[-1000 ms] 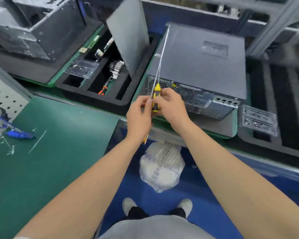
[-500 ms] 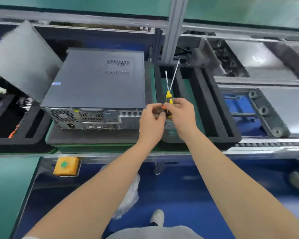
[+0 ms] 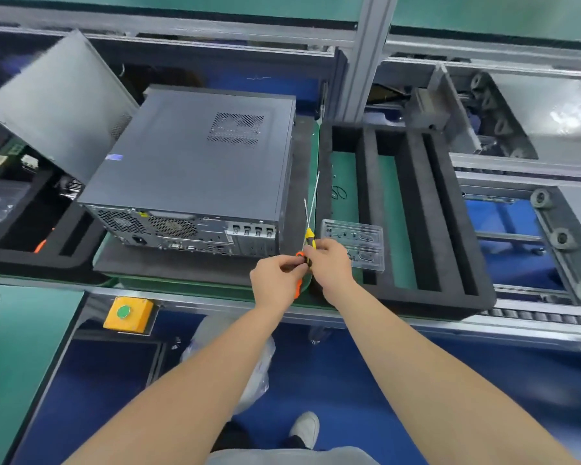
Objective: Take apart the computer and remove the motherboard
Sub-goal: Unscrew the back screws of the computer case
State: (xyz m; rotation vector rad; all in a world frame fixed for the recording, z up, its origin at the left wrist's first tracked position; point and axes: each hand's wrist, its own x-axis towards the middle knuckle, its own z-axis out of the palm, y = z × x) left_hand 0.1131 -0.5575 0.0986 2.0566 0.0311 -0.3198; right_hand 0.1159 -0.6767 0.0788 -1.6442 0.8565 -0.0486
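Note:
A grey closed computer case (image 3: 195,169) lies on its side on a dark foam pad (image 3: 182,263), rear ports facing me. Just right of its rear corner, my left hand (image 3: 277,280) grips an orange-handled tool (image 3: 298,286). My right hand (image 3: 329,263) grips a yellow-and-black screwdriver (image 3: 309,237) whose thin shaft points up and away. A second thin shaft rises beside it. Both hands meet around the handles, in front of the case, not touching it.
A black foam tray (image 3: 413,213) with long slots sits right of the case, with a clear plastic insert (image 3: 353,243) on its near corner. A loose grey panel (image 3: 57,102) leans at the left over another tray. A yellow button box (image 3: 128,313) sits on the conveyor rail.
My view has swung right and then settled; the case now sits left of centre. Both hands still hold the screwdrivers together, now lower and nearer the case's rear right corner.

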